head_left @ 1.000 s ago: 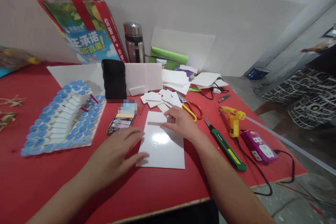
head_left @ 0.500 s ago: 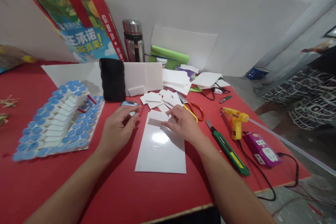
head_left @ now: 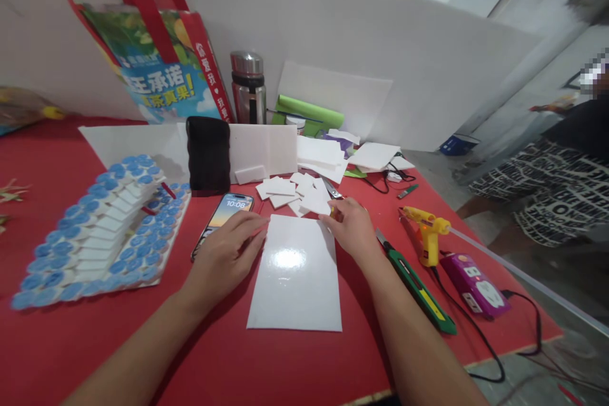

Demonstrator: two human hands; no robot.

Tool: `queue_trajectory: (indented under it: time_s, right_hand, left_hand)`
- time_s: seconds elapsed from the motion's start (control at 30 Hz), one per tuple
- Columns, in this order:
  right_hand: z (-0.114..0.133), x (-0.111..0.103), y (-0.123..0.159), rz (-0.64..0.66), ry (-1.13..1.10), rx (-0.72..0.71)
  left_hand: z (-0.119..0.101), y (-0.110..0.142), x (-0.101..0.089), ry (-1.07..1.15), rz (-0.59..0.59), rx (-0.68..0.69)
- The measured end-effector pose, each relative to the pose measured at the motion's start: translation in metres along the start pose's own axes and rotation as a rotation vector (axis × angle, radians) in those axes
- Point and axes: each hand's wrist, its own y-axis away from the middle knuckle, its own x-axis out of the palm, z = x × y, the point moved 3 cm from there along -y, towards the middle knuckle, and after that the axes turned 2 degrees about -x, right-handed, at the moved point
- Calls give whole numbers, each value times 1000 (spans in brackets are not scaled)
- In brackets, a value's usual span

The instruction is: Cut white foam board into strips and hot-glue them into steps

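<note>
A glossy white sheet (head_left: 295, 273) lies flat on the red table (head_left: 266, 361) in front of me. My left hand (head_left: 228, 255) rests at the sheet's upper left corner, fingers stretched out, beside a phone (head_left: 223, 217) with a lit screen. My right hand (head_left: 349, 228) sits at the sheet's upper right corner, fingers curled, touching a small white piece (head_left: 316, 202) from the pile of cut white squares (head_left: 290, 189). The scissors are mostly hidden behind my right hand.
A model of blue bottle caps and white strips (head_left: 102, 228) stands at left. Right of my arm lie a green utility knife (head_left: 419, 288), a yellow glue gun (head_left: 428, 231) and a purple power socket (head_left: 473, 284). A black pouch (head_left: 208, 153), steel flask (head_left: 248, 89) and shopping bag (head_left: 157, 70) stand behind. Another person (head_left: 547, 184) is at right.
My left hand came off the phone and moved to the sheet's upper left corner. My right hand shifted right to the upper right corner, off the strip it was pressing.
</note>
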Motion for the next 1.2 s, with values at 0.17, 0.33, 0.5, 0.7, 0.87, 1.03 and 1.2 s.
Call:
queue_trajectory:
  time_s: [0.17,0.33,0.5,0.7,0.87,1.03,1.2]
  right_hand:
    - [8,12,3,34,12,-24]
    - [7,-3,-2,-7,63,-2]
    - [12,-24,-32,-13,159,13]
    - [36,8,-82,156,217,-135]
    - [46,29,-97,267,247,-185]
    - [61,32,-86,338,224,-319]
    - [72,47,-72,348,302,-498]
  left_hand:
    - [-1,0,-1,17,34,12]
    - [-2,-2,1,6,26,35]
    - [-5,-2,0,-18,16,111]
    - [-9,-1,-3,-80,-14,211]
    - [-4,2,-7,-94,-100,234]
    - [-1,2,-8,-87,-144,223]
    - [-3,1,-5,-82,-127,250]
